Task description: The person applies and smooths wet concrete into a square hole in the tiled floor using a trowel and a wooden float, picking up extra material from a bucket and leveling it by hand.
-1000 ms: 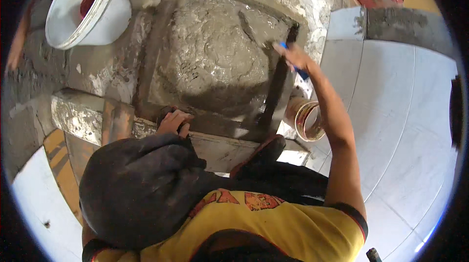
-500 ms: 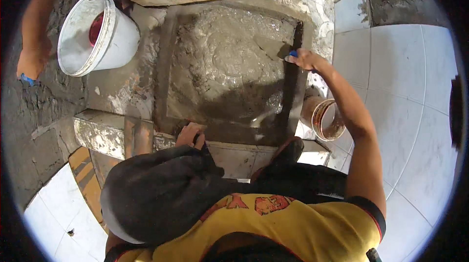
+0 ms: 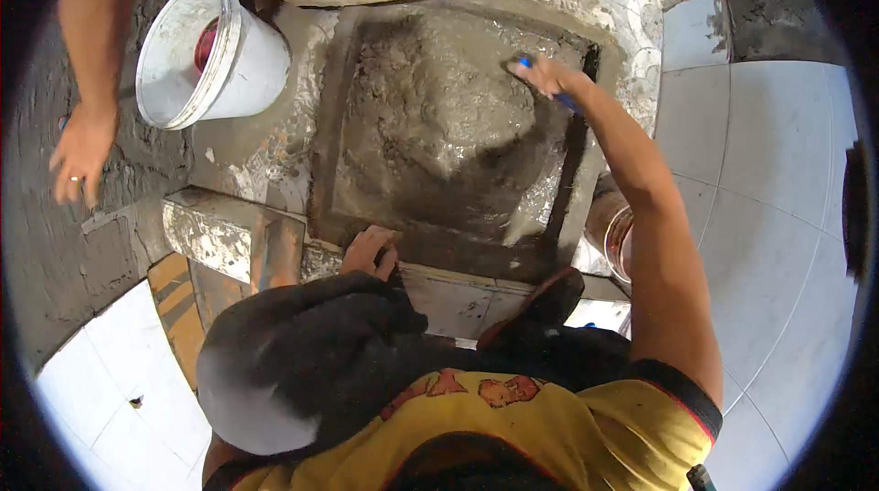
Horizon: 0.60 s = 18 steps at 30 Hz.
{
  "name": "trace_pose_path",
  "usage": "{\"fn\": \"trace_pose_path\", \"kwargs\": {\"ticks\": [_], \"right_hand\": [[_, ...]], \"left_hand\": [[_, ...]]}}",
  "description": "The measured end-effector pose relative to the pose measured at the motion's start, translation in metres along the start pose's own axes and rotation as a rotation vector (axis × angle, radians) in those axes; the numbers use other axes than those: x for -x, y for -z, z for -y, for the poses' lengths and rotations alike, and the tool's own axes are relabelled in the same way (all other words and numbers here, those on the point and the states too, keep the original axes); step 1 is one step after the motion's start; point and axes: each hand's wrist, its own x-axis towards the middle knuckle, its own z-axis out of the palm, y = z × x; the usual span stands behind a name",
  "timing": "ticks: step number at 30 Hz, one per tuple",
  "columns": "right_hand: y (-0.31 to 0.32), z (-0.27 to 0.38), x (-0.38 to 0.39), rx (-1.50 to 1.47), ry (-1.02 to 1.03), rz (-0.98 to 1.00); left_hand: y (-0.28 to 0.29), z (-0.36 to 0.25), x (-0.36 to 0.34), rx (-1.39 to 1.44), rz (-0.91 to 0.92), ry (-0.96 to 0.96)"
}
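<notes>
swung inward from the right side of the square frame since half a second ago, our right hand clenches a blue handle over the wet mortar heaped within it; we cannot make out the tool's blade. our left hand rests at the frame's near edge, fingers loosely bent, apparently holding nothing. left of the frame, beyond a white bucket, a co-worker's hand, fingers spread, has slid nearer to us over a grey surface. right of the frame, a smaller tub is partly hidden by our forearm. we judge the step in hand to be working the mortar; the next move seems to call for a firm wrist and a blade kept clear of the frame's walls.
</notes>
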Motion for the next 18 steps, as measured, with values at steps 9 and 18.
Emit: {"fn": "trace_pose_path", "kwargs": {"ticks": [9, 18], "right_hand": [[-0.012, -0.073, 0.045, 0.341, -0.013, -0.286], [0.027, 0.042, -0.065, -0.158, -0.089, -0.020]], "left_hand": [[-0.010, 0.050, 0.002, 0.119, 0.214, -0.063], [-0.010, 0.029, 0.004, 0.032, 0.150, 0.054]]}}
